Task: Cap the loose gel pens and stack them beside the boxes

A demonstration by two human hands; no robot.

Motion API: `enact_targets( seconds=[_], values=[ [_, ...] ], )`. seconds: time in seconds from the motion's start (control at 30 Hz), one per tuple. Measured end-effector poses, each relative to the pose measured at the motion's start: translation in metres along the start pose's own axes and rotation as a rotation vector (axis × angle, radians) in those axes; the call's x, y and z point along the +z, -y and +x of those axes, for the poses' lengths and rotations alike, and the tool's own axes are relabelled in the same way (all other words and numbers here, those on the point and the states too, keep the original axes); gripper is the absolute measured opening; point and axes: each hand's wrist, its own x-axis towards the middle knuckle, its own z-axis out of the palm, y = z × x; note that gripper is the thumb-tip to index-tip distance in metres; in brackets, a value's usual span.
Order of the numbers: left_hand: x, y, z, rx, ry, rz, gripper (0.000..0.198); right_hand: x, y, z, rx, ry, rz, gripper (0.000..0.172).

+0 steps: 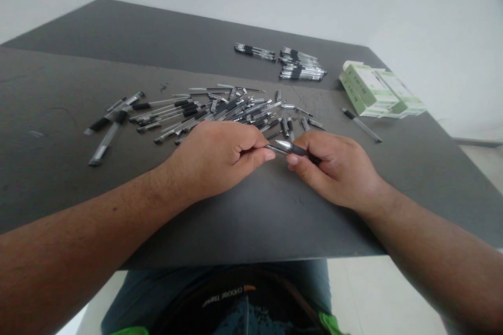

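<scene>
My right hand [338, 167] is closed around a pen [293, 148] with a black rubber grip. Its silver cone tip points left, toward the other hand. Between thumb and finger, my left hand [223, 157] pinches a thin clear piece with a dark end, which looks like a pen cap [277, 151]. The cap lies alongside the pen's tip; whether they touch I cannot tell. Just beyond both hands spreads a loose pile of pens and pen parts [231, 107], partly hidden by my left hand.
Several pens [106, 138] lie at the left of the grey table [251, 220]. Farther back are bundled pens [302, 65] and another small bundle [254, 52]. Green-and-white boxes [369, 89] stand at the right, with a single pen [361, 125] in front of them.
</scene>
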Motion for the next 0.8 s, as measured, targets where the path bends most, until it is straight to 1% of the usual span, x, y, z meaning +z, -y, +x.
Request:
enact_targets(
  seconds=[0.13,0.27,0.47,0.6,0.63,0.73,0.8],
  values=[
    [0.000,-0.001,-0.001,-0.005,-0.028,-0.108,0.025,0.000,-0.001,0.000,0.006,-0.004,0.006,0.026],
    [0.001,0.001,0.000,-0.012,-0.034,-0.230,0.026,0.000,-0.002,0.001,-0.023,-0.013,-0.008,0.025],
    [0.004,0.003,0.000,-0.016,-0.074,-0.280,0.016,0.002,-0.003,0.002,0.008,0.000,-0.005,0.019],
    [0.005,0.002,-0.003,-0.059,-0.165,-0.320,0.014,0.000,-0.008,0.001,0.036,-0.013,0.040,0.009],
    [0.005,0.002,-0.003,-0.071,-0.200,-0.322,0.013,-0.001,-0.009,0.000,0.045,-0.027,0.067,0.010],
    [0.007,0.004,-0.003,-0.099,-0.304,-0.334,0.010,-0.005,-0.011,-0.001,0.079,-0.104,0.122,0.020],
    [0.009,0.005,-0.002,-0.121,-0.359,-0.383,0.007,-0.007,-0.012,-0.002,0.101,-0.163,0.101,0.019]
  ],
)
